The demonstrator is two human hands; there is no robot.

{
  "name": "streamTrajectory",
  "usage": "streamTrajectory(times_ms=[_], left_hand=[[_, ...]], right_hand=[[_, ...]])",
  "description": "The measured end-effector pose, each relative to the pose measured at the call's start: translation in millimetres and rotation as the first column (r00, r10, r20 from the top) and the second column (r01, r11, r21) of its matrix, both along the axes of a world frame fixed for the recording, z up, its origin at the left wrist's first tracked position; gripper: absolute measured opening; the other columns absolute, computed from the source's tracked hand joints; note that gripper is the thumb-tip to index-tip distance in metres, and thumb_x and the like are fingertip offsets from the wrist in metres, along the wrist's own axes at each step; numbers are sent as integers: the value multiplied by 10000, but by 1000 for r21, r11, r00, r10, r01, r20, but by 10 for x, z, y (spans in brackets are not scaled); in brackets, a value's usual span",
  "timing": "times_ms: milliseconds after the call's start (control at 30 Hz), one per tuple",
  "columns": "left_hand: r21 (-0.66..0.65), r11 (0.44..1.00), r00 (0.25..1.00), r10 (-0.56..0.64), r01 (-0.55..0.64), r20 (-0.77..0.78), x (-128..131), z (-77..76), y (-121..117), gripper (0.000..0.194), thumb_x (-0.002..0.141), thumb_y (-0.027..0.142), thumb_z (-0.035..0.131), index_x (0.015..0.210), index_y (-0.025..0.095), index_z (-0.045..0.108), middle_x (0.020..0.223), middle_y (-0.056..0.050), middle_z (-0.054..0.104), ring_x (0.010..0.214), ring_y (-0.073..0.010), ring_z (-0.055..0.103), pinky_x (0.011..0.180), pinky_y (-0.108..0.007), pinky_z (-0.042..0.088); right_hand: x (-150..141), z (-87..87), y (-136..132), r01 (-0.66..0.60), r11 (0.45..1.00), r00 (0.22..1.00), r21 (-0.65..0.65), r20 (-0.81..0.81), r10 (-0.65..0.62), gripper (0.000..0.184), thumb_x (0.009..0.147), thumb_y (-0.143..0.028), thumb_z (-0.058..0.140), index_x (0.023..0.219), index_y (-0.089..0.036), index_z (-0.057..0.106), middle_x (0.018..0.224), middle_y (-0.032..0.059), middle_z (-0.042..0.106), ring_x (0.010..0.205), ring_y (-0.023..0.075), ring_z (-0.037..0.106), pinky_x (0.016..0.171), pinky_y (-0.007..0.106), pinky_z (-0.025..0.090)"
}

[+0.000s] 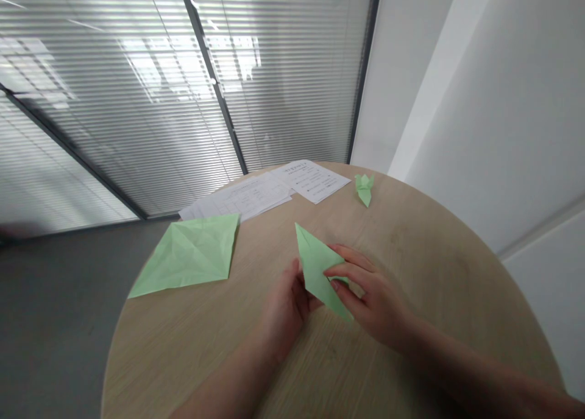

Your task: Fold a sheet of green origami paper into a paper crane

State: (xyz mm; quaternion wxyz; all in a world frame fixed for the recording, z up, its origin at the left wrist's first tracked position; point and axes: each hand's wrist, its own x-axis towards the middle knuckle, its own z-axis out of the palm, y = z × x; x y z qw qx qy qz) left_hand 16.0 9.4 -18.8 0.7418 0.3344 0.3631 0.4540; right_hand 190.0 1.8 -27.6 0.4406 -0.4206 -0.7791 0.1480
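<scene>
While my left grip (292,297), fingertips hidden, is holding folded green paper (314,262) at lower centre, my right grip (368,291) is pinching it.

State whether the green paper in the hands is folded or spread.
Folded: the green paper is a pointed diamond, with a flap edge showing by the right hand.

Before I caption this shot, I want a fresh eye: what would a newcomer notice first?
Probably the folded green paper near the middle, with the left hand holding its left side and the right hand touching its right side. Next might come the larger, creased green sheet at the table's left edge. The small green folded figure stands out near the far edge, right of the printed white sheets.
</scene>
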Motion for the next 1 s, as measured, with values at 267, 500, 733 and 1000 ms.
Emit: streamTrajectory(times_ms=[267, 500, 733, 1000], left_hand=[[-10, 999, 997, 34, -35, -75, 13, -111, -25, 302, 774, 383, 775, 965, 151, 743, 906, -84, 756, 811, -211, 697, 793, -310, 531], [3, 1000, 993, 27, -27, -112, 4, -130, -2, 341, 769, 413, 779, 946, 124, 742, 938, -113, 764, 835, -223, 700, 817, -313, 526], [107, 994, 980, 40, -20, -193, -5, -58, -19, 294, 795, 377, 766, 946, 126, 756, 934, -105, 772, 831, -224, 706, 848, -317, 527], [17, 1000, 998, 8, -7, -57, 7, -50, -22, 316, 731, 334, 829, 933, 101, 761, 874, -115, 773, 758, -210, 709, 805, -316, 544]], right_hand=[[-35, -109, -1, 17, 992, 987, -127, -157, -37, 282, 882, -176, 588, 1153, -254, 593, 1324, 67, 617, 1209, 204, 606, 1053, 393, 491], [-34, -138, 100, 69, 945, 937, -318, -306, -171, 197, 833, -353, 662, 945, -192, 647, 973, 64, 684, 868, 178, 666, 770, 306, 555], [-33, -73, 58, 87, 953, 949, -290, -266, -167, 179, 832, -337, 639, 770, -171, 659, 711, 18, 644, 681, 125, 593, 666, 235, 484], [-51, -73, 56, 69, 942, 920, -329, -344, -187, 186, 809, -342, 648, 853, -162, 644, 727, 12, 624, 681, 116, 577, 657, 224, 477]])
